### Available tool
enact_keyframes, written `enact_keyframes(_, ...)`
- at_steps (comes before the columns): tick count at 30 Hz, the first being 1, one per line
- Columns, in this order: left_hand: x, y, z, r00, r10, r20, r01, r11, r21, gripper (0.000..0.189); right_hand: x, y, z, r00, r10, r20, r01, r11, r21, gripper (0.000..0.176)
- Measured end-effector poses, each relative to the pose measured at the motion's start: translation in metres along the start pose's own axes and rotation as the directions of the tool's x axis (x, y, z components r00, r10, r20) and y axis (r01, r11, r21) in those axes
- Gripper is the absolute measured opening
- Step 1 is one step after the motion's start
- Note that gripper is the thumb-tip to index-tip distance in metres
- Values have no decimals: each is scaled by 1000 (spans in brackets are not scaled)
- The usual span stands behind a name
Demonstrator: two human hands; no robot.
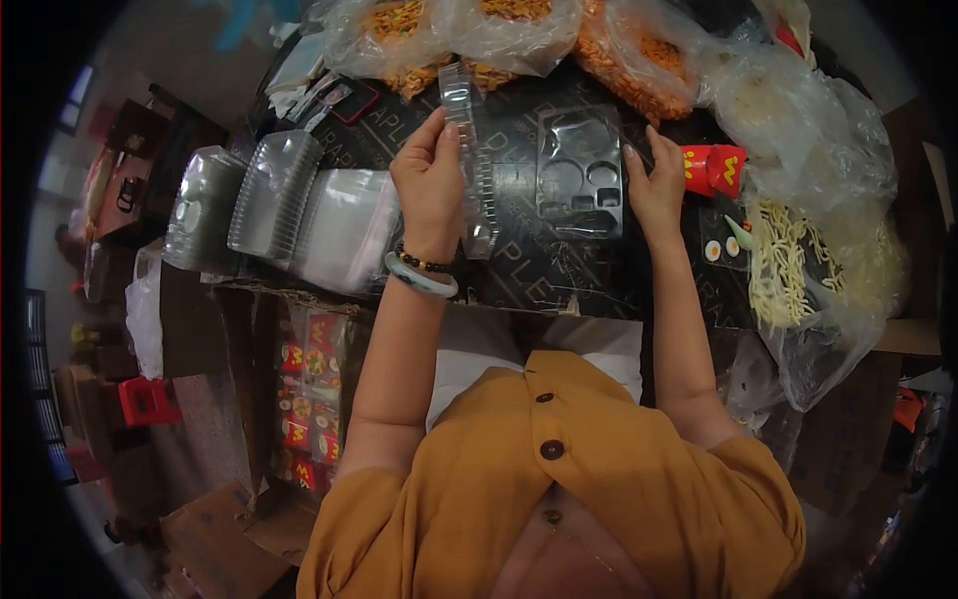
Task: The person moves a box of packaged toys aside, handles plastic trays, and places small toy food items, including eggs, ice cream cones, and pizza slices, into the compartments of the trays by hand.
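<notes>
My left hand (429,190), wearing a beaded bracelet and a pale bangle, pinches a clear ridged plastic tray (479,185), which stands nearly edge-on. Flat on the dark printed table in front of me lies a clear plastic tray with moulded compartments (569,222). At its right edge is my right hand (659,200), fingers stretched and apart, holding nothing. Just right of those fingers sits a small red fries box (714,170) with a yellow mark. Two little fried-egg pieces (713,250) lie below it, beside cream-coloured noodle-like strands (783,270).
Stacked clear plastic trays (274,195) and flat clear sheets (344,225) line the table's left. Bags of orange pieces (639,65) sit along the back. A large clear plastic bag (808,130) covers the right side. A phone (347,100) rests at back left.
</notes>
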State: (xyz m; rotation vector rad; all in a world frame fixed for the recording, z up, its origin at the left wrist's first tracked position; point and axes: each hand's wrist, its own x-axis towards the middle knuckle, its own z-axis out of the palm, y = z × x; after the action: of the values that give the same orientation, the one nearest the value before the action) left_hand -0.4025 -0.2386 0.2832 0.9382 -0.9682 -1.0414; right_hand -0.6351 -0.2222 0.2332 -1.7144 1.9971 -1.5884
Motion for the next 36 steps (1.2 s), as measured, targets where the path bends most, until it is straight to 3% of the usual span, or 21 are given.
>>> enact_keyframes(1,0,0,-1,999,-22,23,22,1000,-18,29,-2,-4,-3,982,-176,-71,161,971,-176,35)
enact_keyframes(2,-2,1,-1,1000,-23,21,24,1000,-18,29,-9,-34,2,992,-115,-51,114,993,-23,35)
enact_keyframes(4,-12,6,5,995,-75,60,81,992,-96,30,-26,-87,18,983,-100,155,52,957,287,29)
enact_keyframes(6,-19,8,6,995,-71,75,79,991,-111,31,-37,-108,46,951,-90,297,-121,775,621,23)
enact_keyframes(7,-20,10,5,995,-60,80,69,990,-123,31,-42,-110,57,950,-92,297,-120,773,623,23)
enact_keyframes(9,-23,13,2,996,-50,69,59,988,-140,31,-47,-114,75,898,21,440,-409,411,815,23)
enact_keyframes(16,-25,12,-9,998,-63,-14,61,989,-133,31,-62,-130,87,803,166,573,-595,146,791,19)
enact_keyframes(17,-26,12,-9,997,-73,-12,71,989,-133,31,-63,-134,85,929,143,341,-365,507,781,17)
enact_keyframes(18,-26,12,-9,999,-2,-37,1,999,-42,30,-65,-137,82,993,26,119,-94,788,608,16)
enact_keyframes(20,-30,10,-7,998,40,-43,-38,998,49,28,-60,-142,70,987,-20,157,-79,800,595,13)
enact_keyframes(22,-27,11,-7,894,444,69,-429,797,425,26,-57,-139,68,979,-81,188,-46,809,586,11)
enact_keyframes(25,-14,11,-19,828,558,44,-487,680,547,24,-57,-124,71,994,-35,104,-21,872,489,10)
enact_keyframes(26,-6,13,-26,827,559,51,-494,681,541,24,-55,-109,71,997,31,65,-55,913,405,10)
enact_keyframes(27,4,17,-34,870,493,-20,-427,773,468,26,-53,-96,66,995,95,21,-96,943,319,10)
enact_keyframes(28,11,20,-44,907,412,-88,-350,853,388,28,-51,-81,54,969,110,221,-130,988,78,18)
enact_keyframes(29,16,22,-52,934,323,-151,-268,915,300,30,-54,-67,53,969,112,220,-131,988,76,18)
enact_keyframes(31,23,23,-65,936,325,-134,-274,913,303,30,-57,-42,62,997,-70,29,76,937,-341,30)
enact_keyframes(32,25,23,-70,939,323,-117,-275,911,307,30,-50,-44,59,989,27,145,8,973,-232,45)
enact_keyframes(33,26,22,-73,940,321,-114,-274,912,305,30,-44,-51,60,989,30,143,5,972,-236,45)
enact_keyframes(35,28,22,-75,938,333,-95,-278,887,369,28,-33,-69,71,928,195,318,-57,916,-397,52)
enact_keyframes(36,28,22,-74,937,338,-93,-284,887,363,28,-33,-68,83,928,193,319,-41,903,-428,59)
